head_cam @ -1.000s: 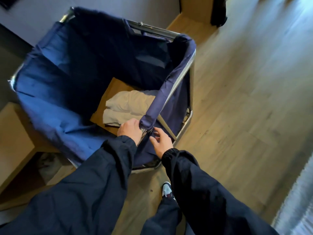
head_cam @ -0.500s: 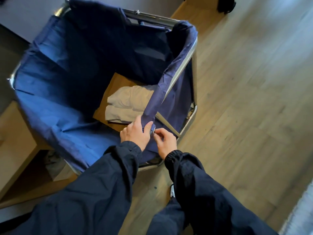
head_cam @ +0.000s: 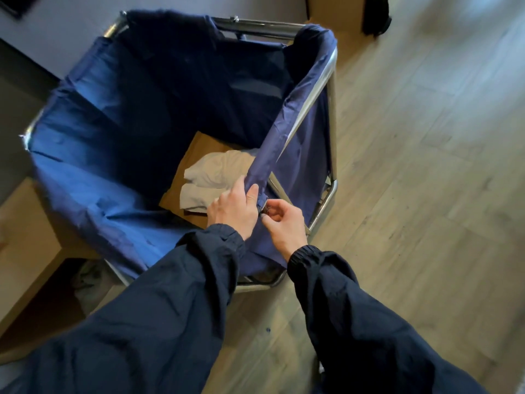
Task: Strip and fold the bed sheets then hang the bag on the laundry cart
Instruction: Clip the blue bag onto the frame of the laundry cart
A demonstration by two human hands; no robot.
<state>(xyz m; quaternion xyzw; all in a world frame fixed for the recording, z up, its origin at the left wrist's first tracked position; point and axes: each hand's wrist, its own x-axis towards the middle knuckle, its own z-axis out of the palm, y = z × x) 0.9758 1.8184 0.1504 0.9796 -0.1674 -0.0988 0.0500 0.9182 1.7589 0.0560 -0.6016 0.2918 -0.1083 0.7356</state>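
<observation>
A blue fabric bag (head_cam: pixel 93 172) hangs inside the chrome laundry cart (head_cam: pixel 315 89), its hem sleeved over the right rail. Folded white sheets (head_cam: pixel 216 172) lie on a brown board at the bag's bottom. My left hand (head_cam: pixel 234 207) grips the near end of the bag's hem at the cart's near right corner. My right hand (head_cam: pixel 279 221) pinches a small fastener on that same corner, right beside the left thumb. Both arms wear dark sleeves.
Wooden furniture (head_cam: pixel 25 237) stands at the left, touching the cart's side. A grey wall (head_cam: pixel 71 27) runs behind the cart. Wood-plank floor (head_cam: pixel 426 166) spreads to the right. A dark object (head_cam: pixel 376 12) stands at the top right.
My left hand moved up onto the hem's end and closed round it. My right hand came in from below and its fingers closed on the fastener at the corner.
</observation>
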